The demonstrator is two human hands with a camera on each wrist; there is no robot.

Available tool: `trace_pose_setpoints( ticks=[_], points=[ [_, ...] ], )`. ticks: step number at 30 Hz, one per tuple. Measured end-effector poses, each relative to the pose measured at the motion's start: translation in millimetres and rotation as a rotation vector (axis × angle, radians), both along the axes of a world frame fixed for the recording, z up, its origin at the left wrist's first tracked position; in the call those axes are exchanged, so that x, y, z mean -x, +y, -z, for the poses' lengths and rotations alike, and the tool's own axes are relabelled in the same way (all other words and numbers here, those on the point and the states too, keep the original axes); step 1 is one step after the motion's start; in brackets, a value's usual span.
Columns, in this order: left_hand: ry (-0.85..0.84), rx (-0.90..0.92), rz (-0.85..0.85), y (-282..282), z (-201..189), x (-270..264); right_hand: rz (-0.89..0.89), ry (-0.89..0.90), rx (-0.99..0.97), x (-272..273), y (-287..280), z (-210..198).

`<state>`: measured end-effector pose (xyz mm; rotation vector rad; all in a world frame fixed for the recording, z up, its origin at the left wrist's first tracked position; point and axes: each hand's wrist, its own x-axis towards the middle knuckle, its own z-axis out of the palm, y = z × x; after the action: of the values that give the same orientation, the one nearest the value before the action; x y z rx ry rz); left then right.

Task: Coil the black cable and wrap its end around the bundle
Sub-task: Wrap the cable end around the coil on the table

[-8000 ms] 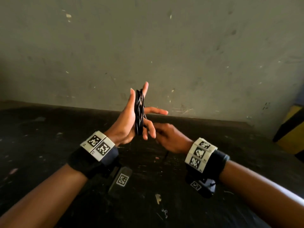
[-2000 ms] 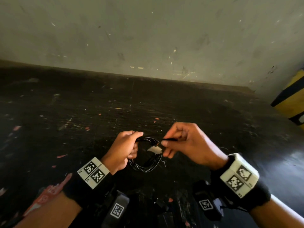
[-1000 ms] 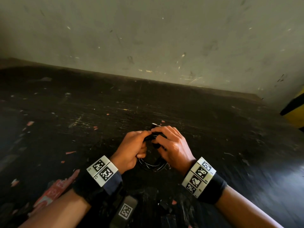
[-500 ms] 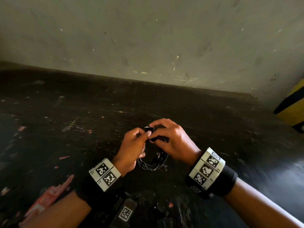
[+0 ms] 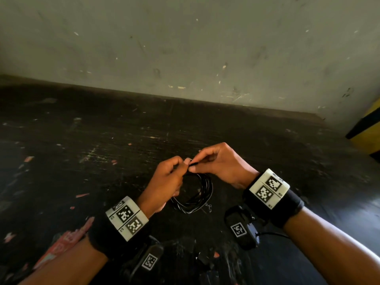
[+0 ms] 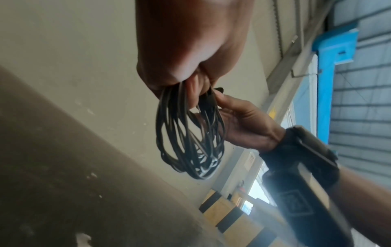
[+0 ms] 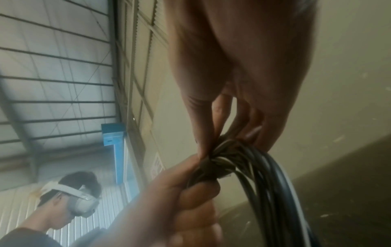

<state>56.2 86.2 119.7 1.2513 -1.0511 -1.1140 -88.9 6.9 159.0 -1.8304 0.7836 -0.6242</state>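
Observation:
The black cable (image 5: 202,192) is a bundle of several loops that hangs just above the dark table, held at its top. My left hand (image 5: 182,163) grips the top of the bundle with curled fingers and thumb. My right hand (image 5: 193,164) meets it there and pinches the cable end against the bundle. In the left wrist view the loops (image 6: 186,133) dangle below my left hand (image 6: 196,86), and the right hand's fingertips (image 6: 220,98) pinch beside them. The right wrist view shows turns of cable (image 7: 213,165) wrapped crosswise round the bundle (image 7: 266,180) between both hands.
The dark, scuffed table (image 5: 102,151) carries paint flecks and a red scrap (image 5: 61,245) at the near left. A grey wall (image 5: 185,48) closes the far side. A yellow and black striped post (image 5: 368,130) stands at the right.
Eight seconds ago the coil sat round my raised left hand. Since then it came down near the table, and my right hand passed its end over the bundle's top and now pinches it there.

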Motion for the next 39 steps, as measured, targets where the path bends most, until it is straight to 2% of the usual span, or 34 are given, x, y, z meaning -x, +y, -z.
trace_pose_setpoints(
  ticks=[5, 11, 15, 20, 28, 36, 39],
  points=[
    [-0.122, 0.006, 0.029, -0.3, 0.5, -3.7, 0.049, -0.009, -0.096, -2.9, -2.3, 5.5],
    [-0.207, -0.017, 0.045, 0.7, 2.2, -7.3, 0.069, -0.029, -0.107, -4.3, -1.0, 8.9],
    [-0.215, -0.043, 0.095, 1.8, -1.5, -11.0, -0.020, 0.069, -0.099, 1.5, -0.1, 6.1],
    [-0.192, -0.070, 0.124, 1.5, -4.6, -13.2, -0.047, 0.174, -0.090, 4.8, -0.3, 7.0],
    [-0.292, -0.048, 0.195, 3.4, -13.1, -26.0, -0.162, -0.004, -0.311, 19.2, 4.4, 15.7],
    [-0.220, -0.065, 0.212, 1.7, -12.0, -25.9, -0.146, -0.072, -0.364, 25.0, 13.0, 21.5],
    [-0.200, -0.080, 0.250, 0.8, -14.1, -24.9, -0.167, -0.095, -0.440, 27.9, 13.9, 20.8]
  ],
)
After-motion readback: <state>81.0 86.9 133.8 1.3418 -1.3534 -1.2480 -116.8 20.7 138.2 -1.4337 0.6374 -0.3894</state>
